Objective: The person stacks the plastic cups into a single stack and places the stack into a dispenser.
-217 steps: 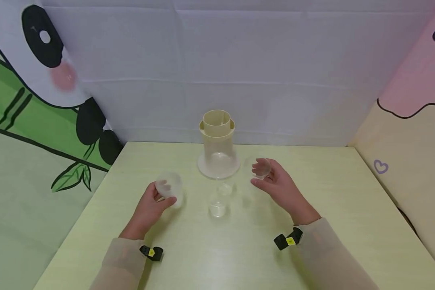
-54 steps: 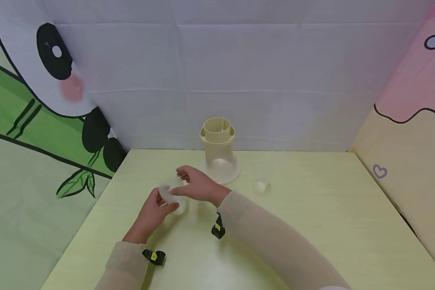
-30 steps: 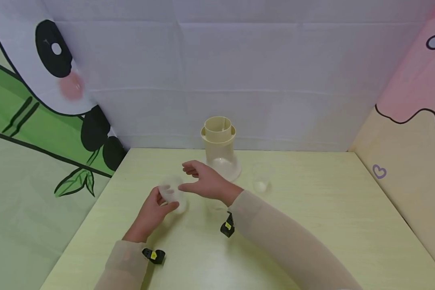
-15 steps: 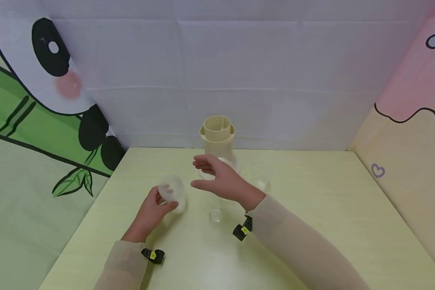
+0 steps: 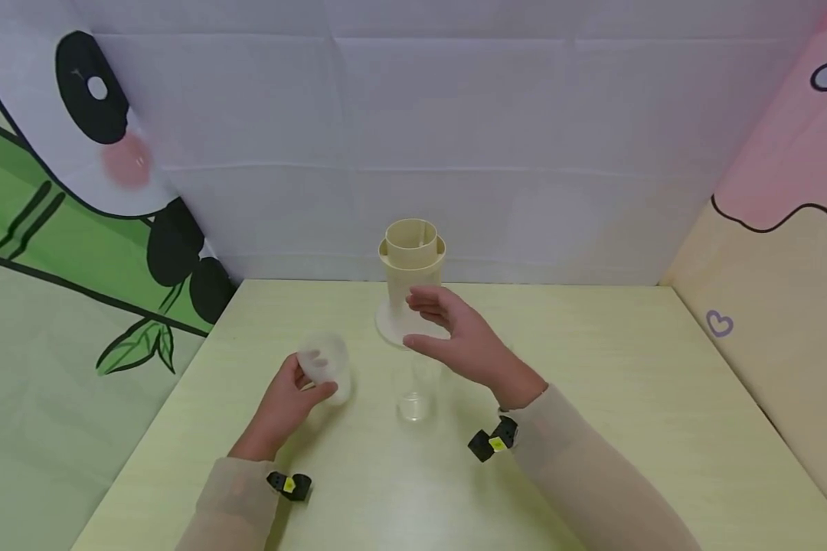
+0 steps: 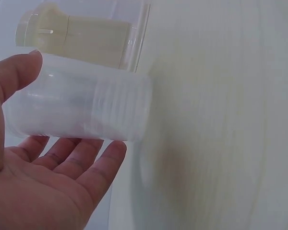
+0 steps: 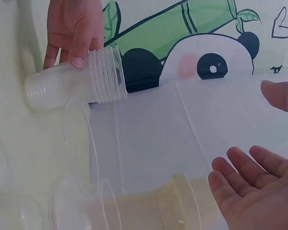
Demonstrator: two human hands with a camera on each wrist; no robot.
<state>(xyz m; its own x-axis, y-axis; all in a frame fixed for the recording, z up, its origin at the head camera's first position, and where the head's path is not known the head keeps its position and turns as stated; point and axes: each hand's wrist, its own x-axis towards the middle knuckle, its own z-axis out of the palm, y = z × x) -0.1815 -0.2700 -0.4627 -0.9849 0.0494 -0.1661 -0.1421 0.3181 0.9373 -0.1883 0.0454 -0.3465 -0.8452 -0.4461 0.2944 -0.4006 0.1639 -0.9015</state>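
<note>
My left hand (image 5: 280,405) grips a stack of nested clear plastic cups (image 5: 326,367), tilted and raised over the table. In the left wrist view the thumb lies above the stack (image 6: 81,98) and the fingers below it. Several ridged rims show at one end of the cups (image 7: 105,74) in the right wrist view. My right hand (image 5: 469,337) is in front of the cream cylinder, thumb and fingers spread apart. Nothing shows between the fingers (image 7: 221,184) in the right wrist view. One clear cup (image 5: 414,405) stands on the table between the hands.
A cream cylinder (image 5: 413,256) with a smaller tube inside stands on a white round base (image 5: 388,325) at the table's back edge. A white cloth (image 5: 524,138) hangs behind the table (image 5: 593,344). Printed panels flank it left and right.
My right hand has drawn away from the cup stack, moving right to near the cylinder. The middle cup shows again, while the right-hand cup is now hidden by the hand. The left hand stays put.
</note>
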